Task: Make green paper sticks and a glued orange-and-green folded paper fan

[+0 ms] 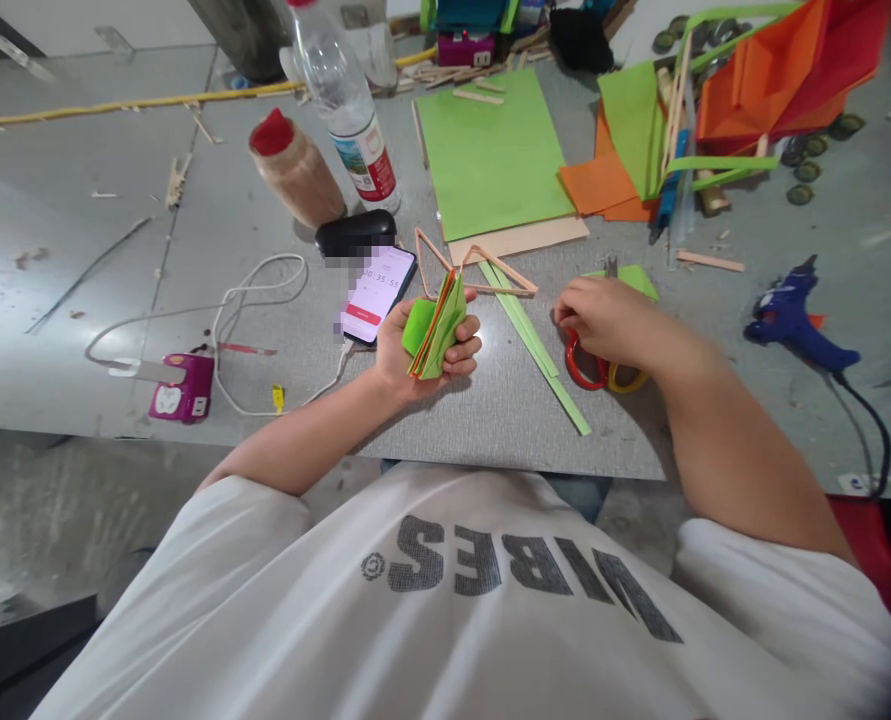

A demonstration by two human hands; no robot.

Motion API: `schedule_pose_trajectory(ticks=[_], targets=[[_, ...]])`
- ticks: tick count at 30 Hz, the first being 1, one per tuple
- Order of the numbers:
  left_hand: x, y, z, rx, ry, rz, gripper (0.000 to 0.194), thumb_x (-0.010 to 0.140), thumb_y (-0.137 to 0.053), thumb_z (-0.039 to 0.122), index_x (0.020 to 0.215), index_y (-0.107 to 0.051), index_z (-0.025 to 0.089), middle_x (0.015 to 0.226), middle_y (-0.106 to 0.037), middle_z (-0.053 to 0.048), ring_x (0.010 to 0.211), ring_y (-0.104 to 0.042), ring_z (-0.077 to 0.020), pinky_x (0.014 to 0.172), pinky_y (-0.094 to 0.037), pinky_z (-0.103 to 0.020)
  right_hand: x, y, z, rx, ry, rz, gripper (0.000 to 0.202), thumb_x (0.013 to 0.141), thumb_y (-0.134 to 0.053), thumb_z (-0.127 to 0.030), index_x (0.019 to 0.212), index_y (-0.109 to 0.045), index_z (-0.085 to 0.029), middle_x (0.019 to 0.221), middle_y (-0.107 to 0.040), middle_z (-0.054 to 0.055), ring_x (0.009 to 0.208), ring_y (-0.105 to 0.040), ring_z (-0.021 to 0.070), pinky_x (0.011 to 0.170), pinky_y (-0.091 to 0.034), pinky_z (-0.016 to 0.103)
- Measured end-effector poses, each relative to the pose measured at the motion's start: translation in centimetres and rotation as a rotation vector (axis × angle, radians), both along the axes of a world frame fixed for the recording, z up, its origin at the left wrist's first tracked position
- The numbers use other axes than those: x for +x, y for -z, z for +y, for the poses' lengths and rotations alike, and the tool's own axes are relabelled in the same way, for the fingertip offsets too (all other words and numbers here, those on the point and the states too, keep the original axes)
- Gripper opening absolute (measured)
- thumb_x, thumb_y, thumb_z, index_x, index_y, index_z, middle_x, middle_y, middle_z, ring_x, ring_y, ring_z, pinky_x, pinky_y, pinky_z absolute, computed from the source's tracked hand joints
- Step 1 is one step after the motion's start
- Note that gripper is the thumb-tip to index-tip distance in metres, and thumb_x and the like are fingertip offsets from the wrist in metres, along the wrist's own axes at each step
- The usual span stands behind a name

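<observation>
My left hand (430,345) is closed around a folded paper piece (441,330) with green and orange layers, held upright above the table's front part. Just beyond it are thin wooden sticks bent into triangles (505,272); whether they join the paper I cannot tell. My right hand (602,315) has its fingers curled together over the middle of a pair of scissors (586,368) with one red and one yellow handle. The blade tips show past the knuckles, and the grip itself is partly hidden. Between my hands lie long green paper strips (527,330), with a green scrap (638,281) beyond my right hand.
A phone (377,295) with a cable, a black case (356,233), a jar (299,175) and a bottle (355,120) stand left of centre. Green sheets (494,150) lie behind. At right are a blue glue gun (797,315) and an orange-and-green paper construction (760,85).
</observation>
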State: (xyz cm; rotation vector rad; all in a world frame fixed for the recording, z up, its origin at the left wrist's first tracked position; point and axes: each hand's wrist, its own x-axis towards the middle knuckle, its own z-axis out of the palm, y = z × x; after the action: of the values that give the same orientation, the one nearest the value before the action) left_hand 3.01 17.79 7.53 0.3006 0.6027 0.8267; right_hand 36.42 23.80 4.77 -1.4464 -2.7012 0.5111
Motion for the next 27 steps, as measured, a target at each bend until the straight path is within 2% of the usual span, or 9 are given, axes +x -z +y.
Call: schedule_pose_trajectory(ticks=[3, 6, 12, 16, 19, 23, 27], targets=[[0.1, -0.4, 0.0, -0.05, -0.023, -0.052, 0.046, 0.098, -0.066, 0.061, 0.12, -0.077, 0.023, 0.079, -0.06, -0.001, 0.057, -0.049, -0.0124, 0.048, -0.037, -0.026, 0.6, -0.6, 0.2, -0.047, -0.015, 0.035, 0.019, 0.093, -0.062, -0.014, 0.098, -0.076, -0.025, 0.11, -0.079, 0.011, 0.11, -0.074, 0.0334, 0.098, -0.056, 0.049], [0.2, -0.6, 0.0, -0.102, -0.044, -0.075, 0.042, 0.098, -0.062, 0.055, 0.119, -0.077, 0.021, 0.079, -0.06, -0.001, 0.057, -0.051, -0.0131, 0.05, -0.038, -0.025, 1.2, -1.0, 0.0, -0.08, 0.016, 0.11, 0.028, 0.093, -0.061, -0.016, 0.105, -0.084, -0.025, 0.121, -0.078, 0.015, 0.113, -0.076, 0.0359, 0.097, -0.058, 0.05], [0.3, -0.2, 0.5, -0.117, -0.086, -0.088, 0.036, 0.095, -0.06, 0.046, 0.114, -0.077, 0.02, 0.077, -0.06, -0.001, 0.056, -0.05, -0.0132, 0.05, -0.036, -0.025, 1.0, -1.2, -0.5, -0.015, 0.035, 0.044, 0.023, 0.089, -0.065, -0.01, 0.088, -0.082, -0.026, 0.113, -0.074, 0.015, 0.111, -0.07, 0.0363, 0.097, -0.058, 0.053], [0.2, 0.3, 0.7, -0.111, -0.102, -0.098, 0.035, 0.092, -0.062, 0.043, 0.112, -0.078, 0.02, 0.077, -0.061, -0.002, 0.056, -0.051, -0.0135, 0.05, -0.037, -0.026, 1.2, -1.9, -0.5, -0.008, 0.009, 0.009, 0.024, 0.089, -0.066, -0.006, 0.087, -0.081, -0.026, 0.111, -0.073, 0.013, 0.11, -0.067, 0.0339, 0.094, -0.055, 0.051], [0.2, 0.4, 0.8, -0.109, -0.111, -0.103, 0.035, 0.091, -0.061, 0.041, 0.112, -0.079, 0.019, 0.077, -0.062, -0.002, 0.056, -0.052, -0.0134, 0.051, -0.038, -0.026, 2.2, -2.7, -0.4, 0.004, 0.039, 0.16, 0.025, 0.093, -0.067, -0.005, 0.093, -0.081, -0.026, 0.115, -0.075, 0.012, 0.108, -0.069, 0.0302, 0.094, -0.055, 0.049], [0.2, 0.1, 0.8, -0.13, -0.124, -0.097, 0.034, 0.087, -0.061, 0.036, 0.111, -0.079, 0.019, 0.078, -0.063, -0.002, 0.056, -0.053, -0.0143, 0.051, -0.039, -0.026, 3.7, -3.8, -0.2, 0.073, 0.016, 0.515, 0.027, 0.093, -0.07, -0.001, 0.098, -0.078, -0.026, 0.126, -0.082, 0.012, 0.11, -0.077, 0.0251, 0.094, -0.056, 0.047], [0.3, 0.0, 0.8, -0.123, -0.126, -0.074, 0.04, 0.073, -0.064, 0.027, 0.11, -0.078, 0.018, 0.077, -0.063, -0.003, 0.057, -0.055, -0.0149, 0.051, -0.041, -0.026, 4.0, -4.0, -0.3, 0.119, 0.026, 0.814, 0.014, 0.098, -0.079, -0.013, 0.096, -0.075, -0.027, 0.123, -0.087, 0.015, 0.118, -0.083, 0.0269, 0.096, -0.061, 0.048]])
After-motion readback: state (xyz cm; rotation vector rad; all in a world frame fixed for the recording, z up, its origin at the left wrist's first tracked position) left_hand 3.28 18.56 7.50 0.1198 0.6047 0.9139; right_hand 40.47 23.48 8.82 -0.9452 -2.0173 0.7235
